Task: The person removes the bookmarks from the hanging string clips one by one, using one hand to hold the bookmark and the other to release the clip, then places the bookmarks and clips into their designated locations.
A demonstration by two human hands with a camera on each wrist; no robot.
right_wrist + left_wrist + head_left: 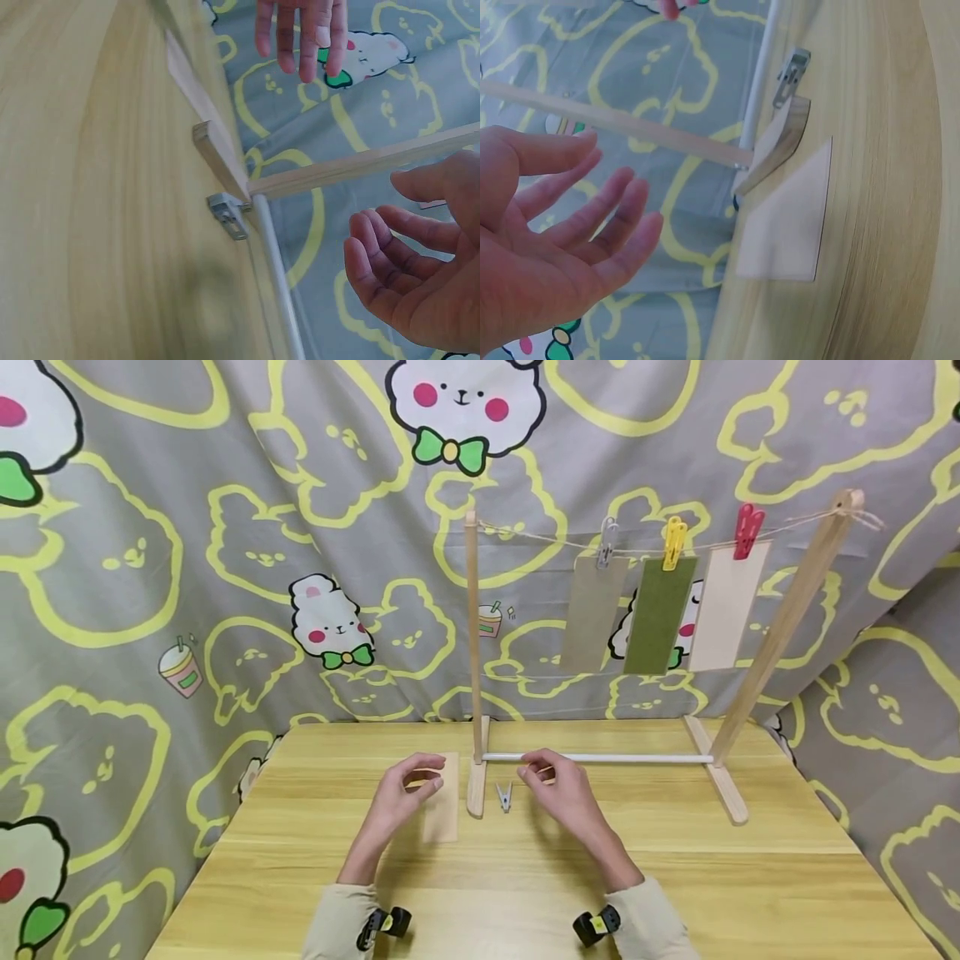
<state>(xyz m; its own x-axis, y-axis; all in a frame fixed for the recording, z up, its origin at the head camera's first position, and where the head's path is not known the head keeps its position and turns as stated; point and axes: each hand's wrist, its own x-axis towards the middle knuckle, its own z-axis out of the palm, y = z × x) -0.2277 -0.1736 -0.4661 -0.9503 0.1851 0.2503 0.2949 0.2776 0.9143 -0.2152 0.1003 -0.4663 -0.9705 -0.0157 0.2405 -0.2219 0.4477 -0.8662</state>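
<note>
My left hand hovers over the table with relaxed, spread fingers and holds nothing. A beige card lies flat just under and right of it, against the rack's left foot. A small grey clothespin lies on the table between my two hands, by that foot. My right hand floats over the white bottom rod, its fingers loosely curled and empty.
A wooden drying rack stands on the yellow table, with a string between its posts. Grey, yellow and red clothespins hold three cards on the string. Patterned cloth hangs behind and beside the table.
</note>
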